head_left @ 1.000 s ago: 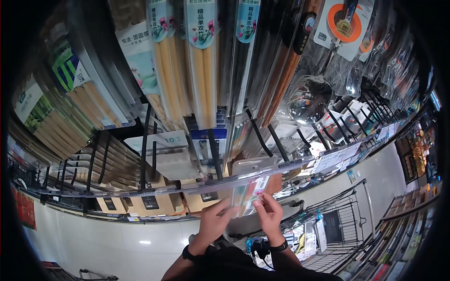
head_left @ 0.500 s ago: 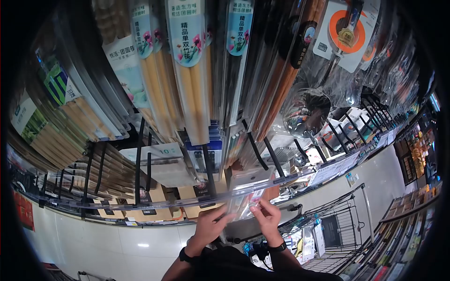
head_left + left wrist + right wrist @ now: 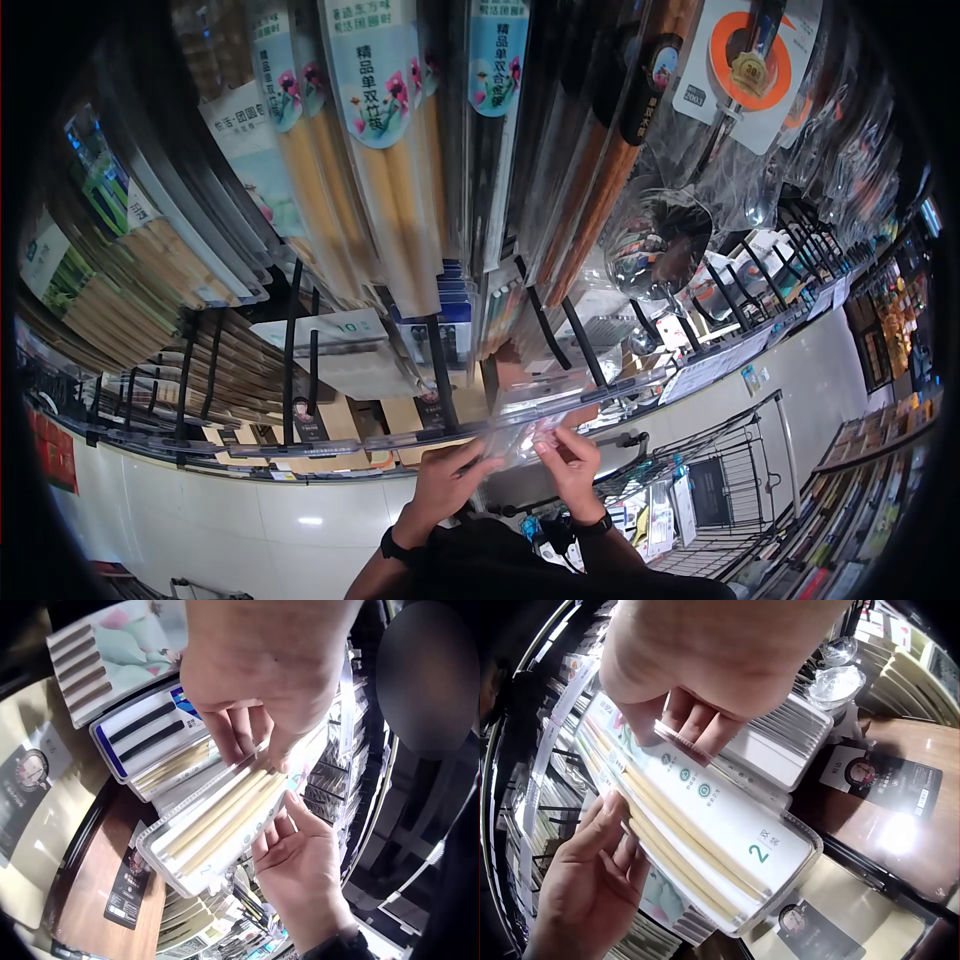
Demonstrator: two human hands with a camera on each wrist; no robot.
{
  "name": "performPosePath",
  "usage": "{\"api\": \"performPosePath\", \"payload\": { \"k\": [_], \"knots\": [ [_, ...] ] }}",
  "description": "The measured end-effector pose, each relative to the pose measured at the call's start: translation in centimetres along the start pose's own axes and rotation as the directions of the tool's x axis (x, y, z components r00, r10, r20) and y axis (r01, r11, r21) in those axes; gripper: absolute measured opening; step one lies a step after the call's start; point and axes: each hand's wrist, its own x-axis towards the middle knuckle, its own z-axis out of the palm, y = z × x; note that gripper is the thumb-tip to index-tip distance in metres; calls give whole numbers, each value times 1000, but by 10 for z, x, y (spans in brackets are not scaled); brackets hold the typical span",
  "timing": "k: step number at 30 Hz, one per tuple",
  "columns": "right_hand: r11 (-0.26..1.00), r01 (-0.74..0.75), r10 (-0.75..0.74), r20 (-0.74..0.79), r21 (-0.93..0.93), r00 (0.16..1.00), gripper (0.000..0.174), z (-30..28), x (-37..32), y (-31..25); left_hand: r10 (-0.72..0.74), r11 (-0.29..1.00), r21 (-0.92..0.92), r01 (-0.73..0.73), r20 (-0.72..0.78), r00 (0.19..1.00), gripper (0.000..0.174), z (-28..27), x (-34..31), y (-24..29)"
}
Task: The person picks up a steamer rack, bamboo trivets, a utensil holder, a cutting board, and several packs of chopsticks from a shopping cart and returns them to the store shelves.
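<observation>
Both hands hold a clear flat pack of light wooden chopsticks in front of the shelf. Its white card, printed with a green 2, faces the right wrist camera. In the head view, my left hand grips the pack's left edge and my right hand pinches its right side. Seen from the left wrist, the left fingers curl over one long edge while the right hand has its thumb on the other. Glare washes out the pack in the head view.
Chopstick packs and a wrapped ladle hang above from black hooks. A clear shelf rail runs just beyond the hands. Below it stand wooden boards. A wire shopping cart stands at the right.
The hanging packs and shelf rail sit lower in the head view. The held pack has tilted, its coloured face giving way to glare. Both hands keep their hold, nearly in place.
</observation>
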Motion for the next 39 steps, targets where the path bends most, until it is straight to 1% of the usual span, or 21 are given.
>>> {"api": "performPosePath", "payload": {
  "k": [3,5,6,8,9,11,13,17,20,21,23,24,26,27,29,30,32,35,36,38,39],
  "knots": [
    [1000,28,-28,-12,2,1000,27,-3,2,-5,11,1000,12,-12,35,999,31,-1,3,7],
    [999,54,-54,-2,-3,999,29,-3,4,-10,82,994,76,-84,27,996,33,-1,4,10],
    [999,40,-40,-16,-2,999,30,-1,6,-15,83,993,76,-85,28,996,33,-1,5,14],
    [1000,27,-27,-32,-1,999,31,1,8,-17,-34,997,73,30,52,998,35,-3,6,22],
    [999,28,-27,-33,20,999,32,2,9,-17,-32,997,74,28,53,998,35,-3,7,23],
    [999,30,-28,-36,41,999,33,2,9,-17,25,996,87,-27,19,1000,36,-1,7,25],
    [999,39,-39,-35,-2,999,32,2,9,-17,21,998,59,-21,4,1000,36,2,6,28],
    [999,36,-35,-32,10,999,32,3,4,-14,-12,1000,-15,12,-37,999,38,5,1,24],
    [999,42,-40,-55,30,998,31,5,3,-15,29,998,-58,-34,-98,995,36,11,0,21],
    [999,34,-31,-70,30,997,31,4,3,-16,25,998,-59,-31,-99,995,36,11,0,22],
    [999,23,-21,-85,31,996,31,4,4,-17,69,997,42,-65,-102,992,33,11,1,27],
    [999,21,-16,-101,45,995,31,5,6,-17,69,997,42,-65,-102,992,33,13,1,25],
    [998,20,-13,-119,60,993,31,6,7,-15,2,999,-50,-9,-138,990,31,18,1,19],
    [998,23,-15,-124,62,992,31,6,7,-12,2,999,-49,-9,-139,990,31,18,1,19],
    [998,22,-14,-122,66,992,31,6,6,-10,-58,996,-75,51,-95,994,38,16,2,22],
    [997,-10,19,-118,76,993,32,6,5,-9,-59,996,-74,52,-99,993,38,16,2,22],
    [995,-42,51,-113,87,992,34,7,5,-9,-46,999,0,47,-117,992,38,15,3,20],
    [998,-31,38,-104,61,994,33,9,7,-10,0,999,35,5,-152,988,36,13,5,24],
    [995,-56,67,-125,88,990,32,14,11,-10,2,999,36,4,-152,988,36,12,6,25],
    [990,-77,93,-144,115,985,32,17,19,-9,99,986,154,-68,-204,974,46,11,9,27],
    [989,-82,97,-121,127,988,32,17,24,-4,100,986,154,-69,-204,974,46,10,9,26]
  ]
}}
